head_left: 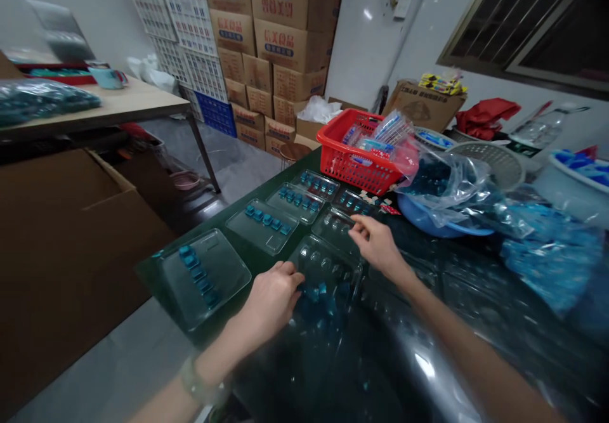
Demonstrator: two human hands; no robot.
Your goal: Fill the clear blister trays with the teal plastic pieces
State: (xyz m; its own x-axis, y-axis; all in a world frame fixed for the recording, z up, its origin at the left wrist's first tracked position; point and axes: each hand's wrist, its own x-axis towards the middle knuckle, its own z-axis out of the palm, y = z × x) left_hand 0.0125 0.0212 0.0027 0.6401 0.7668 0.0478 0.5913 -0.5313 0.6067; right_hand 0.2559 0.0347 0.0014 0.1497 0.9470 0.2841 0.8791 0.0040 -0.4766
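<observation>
As the left hand (272, 297) sits at the left edge of a clear plastic tray (343, 262) on the dark green tabletop (259, 261), its fingers are bunched close together. The right hand (379, 250) is at the right side of a second tray (325, 225) just beyond, thumb and forefinger nearly meeting; whether either hand grips anything, I cannot tell. Both trays are shallow, glossy and see-through, with rounded corners and a row of moulded shapes catching the light. Blurred teal pieces (321, 290) show at the nearer one's lower part. Farther left, a separate tray (223, 255) carries a line of shiny teal blocks (197, 273). Similar filled trays (278, 210) lie toward a red perforated basket (356, 164), left of a blue basin (415, 215).
</observation>
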